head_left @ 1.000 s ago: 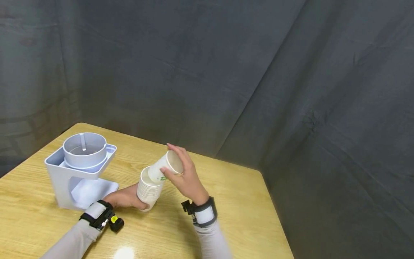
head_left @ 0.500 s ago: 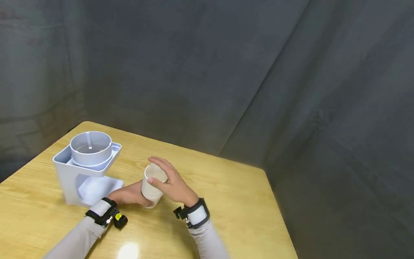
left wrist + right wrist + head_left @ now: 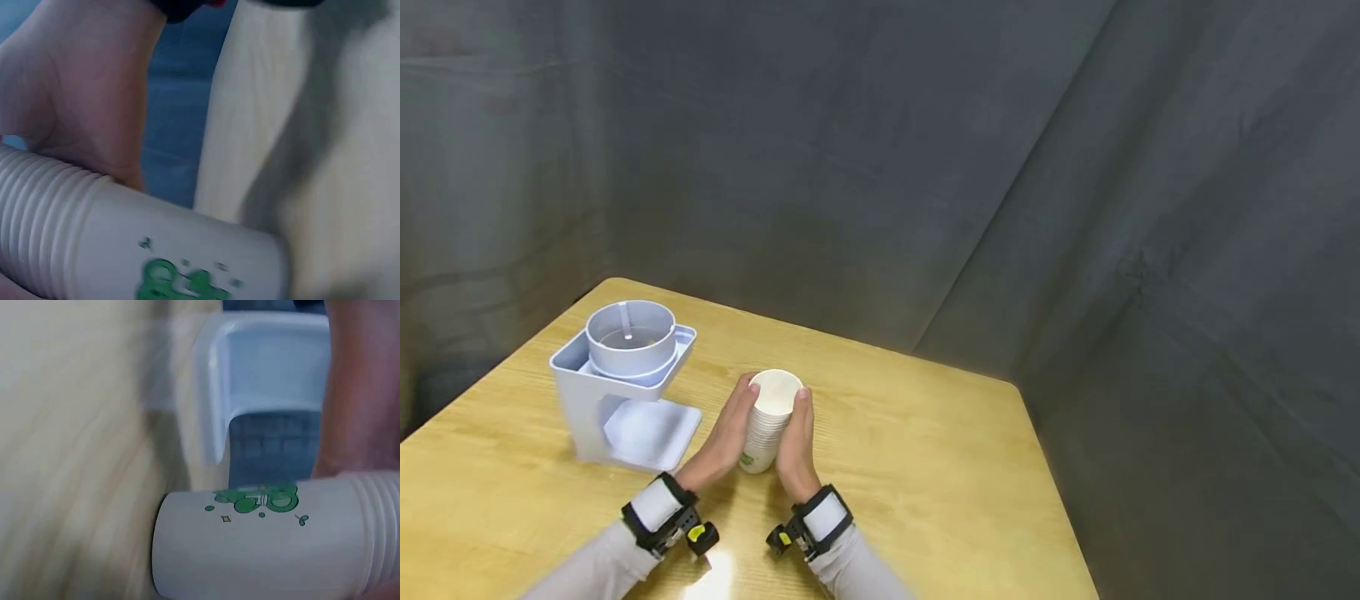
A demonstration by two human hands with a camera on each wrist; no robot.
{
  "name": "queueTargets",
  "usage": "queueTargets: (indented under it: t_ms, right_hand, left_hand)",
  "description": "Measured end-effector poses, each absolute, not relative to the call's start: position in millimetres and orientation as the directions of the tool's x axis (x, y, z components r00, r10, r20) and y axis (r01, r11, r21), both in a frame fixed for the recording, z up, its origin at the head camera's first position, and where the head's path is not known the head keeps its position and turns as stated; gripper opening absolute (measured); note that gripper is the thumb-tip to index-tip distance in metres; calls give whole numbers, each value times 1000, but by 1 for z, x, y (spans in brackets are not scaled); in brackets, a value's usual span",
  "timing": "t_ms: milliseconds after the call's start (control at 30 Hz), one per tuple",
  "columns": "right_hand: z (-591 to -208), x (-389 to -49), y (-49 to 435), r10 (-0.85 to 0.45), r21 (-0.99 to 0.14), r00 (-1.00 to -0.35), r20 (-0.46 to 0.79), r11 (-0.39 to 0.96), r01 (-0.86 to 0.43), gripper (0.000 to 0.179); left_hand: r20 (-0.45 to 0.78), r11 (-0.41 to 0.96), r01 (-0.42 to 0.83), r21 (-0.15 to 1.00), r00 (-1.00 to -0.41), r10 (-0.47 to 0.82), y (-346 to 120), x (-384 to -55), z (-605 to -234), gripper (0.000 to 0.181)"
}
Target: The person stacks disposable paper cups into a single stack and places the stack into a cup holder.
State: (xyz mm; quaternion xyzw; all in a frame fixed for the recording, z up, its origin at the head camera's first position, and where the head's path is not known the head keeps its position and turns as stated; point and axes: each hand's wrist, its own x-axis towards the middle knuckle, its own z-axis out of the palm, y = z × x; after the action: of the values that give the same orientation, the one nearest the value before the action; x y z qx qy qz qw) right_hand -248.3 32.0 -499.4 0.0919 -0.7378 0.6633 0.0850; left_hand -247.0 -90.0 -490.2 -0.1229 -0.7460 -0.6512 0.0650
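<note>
A stack of white paper cups (image 3: pixel 766 427) stands slightly tilted on the table between my two hands. Its top is a round opening, its side is ringed with rims, and a green print (image 3: pixel 262 500) shows on the lowest cup. In the head view, my left hand (image 3: pixel 724 435) holds the stack from the left and my right hand (image 3: pixel 796 442) from the right, thumbs near the upper rim. The far fingers are hidden behind the cups. The left wrist view shows the printed paper cup (image 3: pixel 181 250) close up, its base near the wooden surface.
A light grey device (image 3: pixel 587 408) with a round bowl (image 3: pixel 632 354) on top and a flat base plate (image 3: pixel 655 433) stands left of my hands. The wooden table (image 3: pixel 925 483) reaches to dark grey curtains (image 3: pixel 850 167) behind and at the right.
My right hand has put the separate cup it held into the top of the stack, then moved down to the stack's right side. My left hand has shifted up along the left side.
</note>
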Motion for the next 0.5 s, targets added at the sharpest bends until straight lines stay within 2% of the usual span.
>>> queueTargets:
  t_ms: [67, 167, 333, 500]
  right_hand:
    - [-493, -249, 27, 22, -965, -968, 250, 85, -248, 54]
    - [-471, -255, 23, 40, -953, -953, 299, 74, -295, 53]
    - [-420, -267, 13, 12, -912, -913, 408, 52, -407, 53]
    - [-372, -281, -8, -33, -881, -880, 473, -3, -473, 56]
  left_hand:
    - [235, 190, 244, 951, -970, 66, -86, -253, -479, 54]
    - [275, 213, 278, 937, -960, 45, -86, -265, -455, 53]
    - [391, 206, 381, 902, -921, -8, -95, -278, -405, 54]
    - [399, 221, 376, 900, -914, -67, -118, -283, -352, 63]
